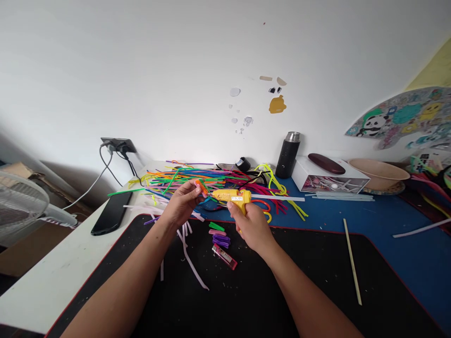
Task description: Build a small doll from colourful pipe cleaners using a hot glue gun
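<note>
White wall [176, 56] behind a white desk [52, 277], black mat [218, 305], perhaps a fan [21, 202] at left.

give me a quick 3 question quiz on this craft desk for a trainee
1. True or false: the right hand holds the yellow glue gun.
2. Which thing stands upright near the wall? A) black flask B) red lighter C) phone
3. Fill in: the left hand pinches a small orange piece at the gun's ____.
Key: 1 true; 2 A; 3 nozzle.
</note>
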`<action>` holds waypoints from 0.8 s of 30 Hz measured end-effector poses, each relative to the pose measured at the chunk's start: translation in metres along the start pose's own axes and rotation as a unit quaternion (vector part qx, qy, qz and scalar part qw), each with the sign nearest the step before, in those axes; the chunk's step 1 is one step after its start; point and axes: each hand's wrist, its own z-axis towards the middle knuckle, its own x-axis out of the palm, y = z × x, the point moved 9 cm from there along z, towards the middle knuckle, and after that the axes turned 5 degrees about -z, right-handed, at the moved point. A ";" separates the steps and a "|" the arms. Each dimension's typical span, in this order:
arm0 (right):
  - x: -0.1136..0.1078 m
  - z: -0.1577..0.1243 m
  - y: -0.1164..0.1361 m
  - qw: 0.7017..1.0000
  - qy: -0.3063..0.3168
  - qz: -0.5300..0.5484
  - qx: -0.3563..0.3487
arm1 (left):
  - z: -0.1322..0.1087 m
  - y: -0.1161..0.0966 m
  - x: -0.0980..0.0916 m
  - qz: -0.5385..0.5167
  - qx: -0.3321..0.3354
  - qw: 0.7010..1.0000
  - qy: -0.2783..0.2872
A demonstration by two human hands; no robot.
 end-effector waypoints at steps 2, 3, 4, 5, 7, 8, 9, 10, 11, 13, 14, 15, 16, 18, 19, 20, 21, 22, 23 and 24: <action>0.000 0.000 -0.001 1.000 0.000 0.000 0.003 | 0.000 -0.001 0.000 -0.001 0.001 1.000 -0.002; 0.000 0.000 -0.001 1.000 0.000 0.000 0.005 | 0.000 -0.001 -0.001 -0.001 0.001 1.000 -0.003; 0.000 0.000 -0.002 1.000 0.002 0.002 0.008 | 0.000 -0.001 -0.001 0.000 0.002 1.000 -0.004; 0.001 0.001 -0.003 1.000 0.004 0.004 0.011 | 0.000 -0.002 -0.001 0.001 0.002 1.000 -0.004; 0.001 0.001 -0.005 1.000 0.006 0.011 0.017 | 0.000 -0.002 -0.002 0.004 0.002 1.000 -0.003; 0.001 0.001 -0.005 1.000 0.005 0.016 0.019 | 0.000 -0.003 -0.002 0.007 0.004 1.000 -0.004; 0.001 0.001 -0.005 1.000 0.003 0.023 0.020 | 0.000 -0.003 -0.002 0.011 0.006 1.000 -0.004; 0.000 0.001 -0.005 0.999 0.000 0.031 0.020 | 0.000 -0.003 -0.001 0.020 0.008 1.000 -0.003; -0.001 0.001 -0.004 0.999 -0.004 0.039 0.021 | -0.001 -0.003 0.000 0.032 0.009 0.999 -0.001; -0.003 0.001 -0.003 0.998 -0.011 0.054 0.022 | -0.002 -0.002 0.003 0.064 0.008 0.998 0.008; -0.004 0.000 -0.002 0.998 -0.014 0.060 0.020 | -0.002 -0.001 0.005 0.079 0.003 0.997 0.015; -0.005 0.000 -0.001 0.998 -0.017 0.064 0.018 | -0.003 0.001 0.008 0.090 -0.002 0.996 0.022; -0.005 0.000 0.000 0.997 -0.020 0.066 0.016 | -0.003 0.002 0.010 0.097 -0.007 0.995 0.028; -0.007 0.000 0.001 0.997 -0.025 0.068 0.011 | -0.004 0.005 0.013 0.104 -0.014 0.994 0.038; -0.007 0.000 0.001 0.997 -0.027 0.068 0.010 | -0.005 0.005 0.014 0.106 -0.015 0.993 0.041; -0.007 0.000 0.001 0.997 -0.029 0.067 0.010 | -0.005 0.005 0.015 0.108 -0.016 0.993 0.044; -0.008 0.001 0.000 0.997 -0.031 0.065 0.011 | -0.005 0.005 0.016 0.108 -0.016 0.993 0.045; -0.008 0.001 -0.001 0.997 -0.034 0.062 0.012 | -0.005 0.005 0.016 0.108 -0.016 0.993 0.047; -0.008 0.001 -0.001 0.998 -0.036 0.058 0.013 | -0.005 0.005 0.016 0.108 -0.016 0.993 0.049; -0.009 0.001 -0.002 0.998 -0.038 0.055 0.014 | -0.005 0.005 0.016 0.110 -0.016 0.993 0.051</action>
